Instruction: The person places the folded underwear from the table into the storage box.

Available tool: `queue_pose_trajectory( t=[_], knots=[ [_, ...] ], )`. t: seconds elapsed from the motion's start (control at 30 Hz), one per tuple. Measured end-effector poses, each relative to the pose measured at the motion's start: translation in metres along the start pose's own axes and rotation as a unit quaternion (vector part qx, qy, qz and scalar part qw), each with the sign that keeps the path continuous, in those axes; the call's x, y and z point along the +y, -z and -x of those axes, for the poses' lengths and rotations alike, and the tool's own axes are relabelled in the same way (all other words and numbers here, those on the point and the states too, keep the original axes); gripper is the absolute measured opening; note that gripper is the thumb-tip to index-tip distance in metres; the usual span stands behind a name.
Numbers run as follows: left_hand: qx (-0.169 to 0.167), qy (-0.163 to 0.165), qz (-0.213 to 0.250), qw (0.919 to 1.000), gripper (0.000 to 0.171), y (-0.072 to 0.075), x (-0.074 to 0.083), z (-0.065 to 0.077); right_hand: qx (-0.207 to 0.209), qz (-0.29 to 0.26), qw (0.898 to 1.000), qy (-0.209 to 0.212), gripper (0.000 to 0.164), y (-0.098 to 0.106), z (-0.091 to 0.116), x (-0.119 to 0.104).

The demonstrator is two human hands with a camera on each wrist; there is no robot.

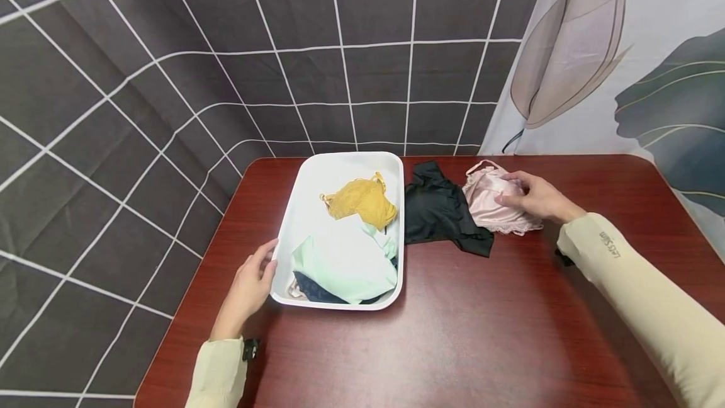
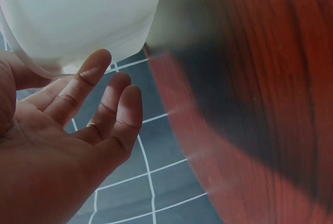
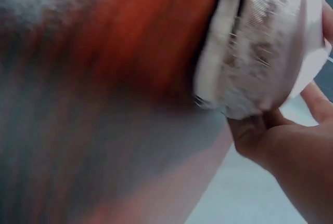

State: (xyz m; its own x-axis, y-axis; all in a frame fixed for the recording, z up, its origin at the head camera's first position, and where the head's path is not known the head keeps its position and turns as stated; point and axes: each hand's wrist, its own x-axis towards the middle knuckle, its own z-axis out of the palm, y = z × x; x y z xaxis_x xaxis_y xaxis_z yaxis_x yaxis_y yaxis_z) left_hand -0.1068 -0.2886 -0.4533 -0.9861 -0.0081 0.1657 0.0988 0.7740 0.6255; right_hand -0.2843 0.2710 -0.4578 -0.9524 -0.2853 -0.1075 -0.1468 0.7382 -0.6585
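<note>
In the head view my right hand holds a pale pink satin bra with lace trim, lying at the back right of the table. The right wrist view shows the bra's lace side with the thumb and fingers on either side of it. My left hand touches the left rim of a white plastic tub, its fingers loosely bent. Seen in the left wrist view, the fingers lie against the tub's outer wall. A black garment lies flat between tub and bra, partly under the bra.
Inside the tub are a mustard-yellow lace bra, a mint-green garment and a dark blue one beneath it. All stand on a reddish wooden table. A dark curtain with white grid lines hangs behind.
</note>
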Motion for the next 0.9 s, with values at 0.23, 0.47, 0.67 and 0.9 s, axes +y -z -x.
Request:
queue_pose_trajectory(
  t=[0.23, 0.47, 0.67, 0.9],
  knots=[
    [-0.004, 0.003, -0.002, 1.0000, 0.044, 0.000, 0.001, -0.001, 0.070, -0.004, 0.997, 0.034, 0.058, -0.004, 0.004, 0.000],
    [0.002, -0.001, -0.006, 1.0000, 0.042, 0.001, 0.001, 0.000, 0.149, -0.021, 0.987, 0.052, 0.056, 0.006, 0.007, -0.013],
    [0.002, 0.001, -0.005, 1.0000, 0.043, 0.001, 0.001, 0.001, 0.198, -0.026, 0.976, 0.085, 0.057, 0.018, 0.012, -0.034],
    [0.002, -0.001, -0.005, 1.0000, 0.043, 0.001, 0.001, 0.001, 0.239, -0.027, 0.961, 0.137, 0.058, 0.025, 0.014, -0.062]
  ],
)
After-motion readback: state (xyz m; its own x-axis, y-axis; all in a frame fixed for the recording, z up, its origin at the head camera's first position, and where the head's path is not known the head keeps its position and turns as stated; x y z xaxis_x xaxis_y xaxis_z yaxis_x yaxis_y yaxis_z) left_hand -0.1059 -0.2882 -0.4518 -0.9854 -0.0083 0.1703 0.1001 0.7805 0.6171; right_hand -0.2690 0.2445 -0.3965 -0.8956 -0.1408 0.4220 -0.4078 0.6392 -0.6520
